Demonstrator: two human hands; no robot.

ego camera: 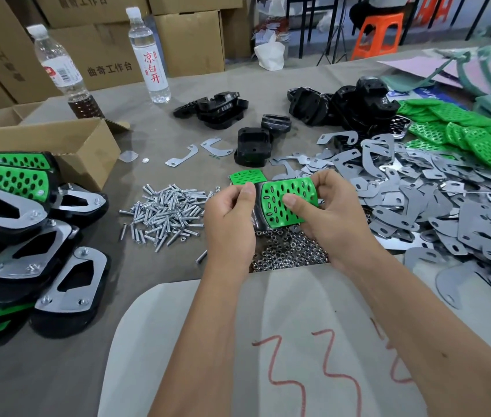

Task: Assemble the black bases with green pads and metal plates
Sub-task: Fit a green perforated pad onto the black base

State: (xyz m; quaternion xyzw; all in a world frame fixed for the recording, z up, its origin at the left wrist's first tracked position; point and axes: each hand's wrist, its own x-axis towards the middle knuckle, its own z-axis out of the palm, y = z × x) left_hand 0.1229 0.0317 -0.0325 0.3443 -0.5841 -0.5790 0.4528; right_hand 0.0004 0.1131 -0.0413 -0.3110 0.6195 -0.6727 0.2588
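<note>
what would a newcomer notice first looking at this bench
Probably the bright green perforated pad on a black base, gripped at centre by the left hand and right hand. Next, the sprawling heap of grey metal plates at right, and the stack of finished black-and-green assemblies at left.

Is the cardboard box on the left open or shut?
Open. The cardboard box has its flaps folded outward; its contents cannot be seen.

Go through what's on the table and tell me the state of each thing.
green pad: held in both hands, seated in a base
left hand: gripping the pad's left end
right hand: thumb pressing on pad
clear bottle: upright, capped
cardboard box: open
</note>
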